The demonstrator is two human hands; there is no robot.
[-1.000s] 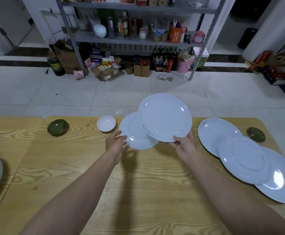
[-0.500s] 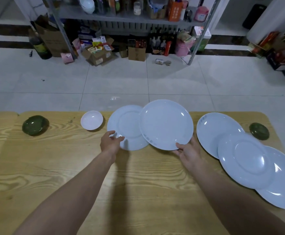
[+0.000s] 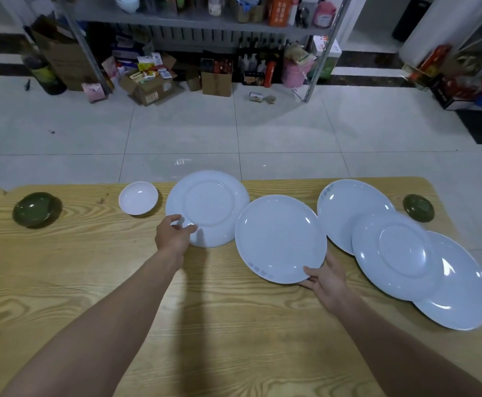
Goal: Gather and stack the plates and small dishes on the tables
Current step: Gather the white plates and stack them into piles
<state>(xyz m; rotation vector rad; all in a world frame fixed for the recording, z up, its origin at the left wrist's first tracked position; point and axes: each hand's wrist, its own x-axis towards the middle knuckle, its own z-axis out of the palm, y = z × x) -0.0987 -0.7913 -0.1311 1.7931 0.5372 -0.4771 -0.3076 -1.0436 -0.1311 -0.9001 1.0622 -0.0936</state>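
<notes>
My right hand (image 3: 327,282) grips the near edge of a white plate (image 3: 279,237), holding it just above the wooden table (image 3: 90,282). My left hand (image 3: 174,233) pinches the near-left rim of an upside-down white plate (image 3: 208,207) that lies on the table. To the right, three white plates overlap: a far one (image 3: 348,204), an upside-down one on top (image 3: 397,253), and a near one (image 3: 460,296). A small white dish (image 3: 138,197) sits left of the upside-down plate. One green dish (image 3: 36,209) is at far left, another green dish (image 3: 418,207) at far right.
Beyond the table's far edge is a tiled floor (image 3: 234,124). A metal shelf rack (image 3: 205,21) with bottles and cardboard boxes stands at the back. The near half of the table holds only my forearms.
My right hand has carried its plate to the right and lowered it, off the plate it overlapped. My left hand has taken hold of the upside-down plate's rim.
</notes>
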